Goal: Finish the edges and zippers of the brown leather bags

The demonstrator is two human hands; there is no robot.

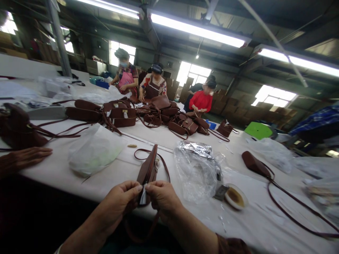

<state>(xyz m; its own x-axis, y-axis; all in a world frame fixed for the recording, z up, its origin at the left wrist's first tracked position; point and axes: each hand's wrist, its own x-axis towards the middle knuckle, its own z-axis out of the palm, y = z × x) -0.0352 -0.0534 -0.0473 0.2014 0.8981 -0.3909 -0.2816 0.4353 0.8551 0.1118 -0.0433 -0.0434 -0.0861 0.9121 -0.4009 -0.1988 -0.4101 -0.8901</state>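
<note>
A brown handbag stands on edge at the near side of the table, its zipper side up and its strap looped behind and hanging below. At the bag's near end, a small white slip hangs by the zipper. My left hand is closed in a pinch, thumb and forefinger at the top of the slip. Against it from the other side, my right hand pinches the same spot. The fingertips almost meet and hide the zipper's end; which bit each one grips is partly covered.
Several brown bags are heaped across the white table. Clear plastic wrapping and a dish of brownish stuff lie to the right. Another brown bag rests farther right. A co-worker's hand is at left; several people work opposite.
</note>
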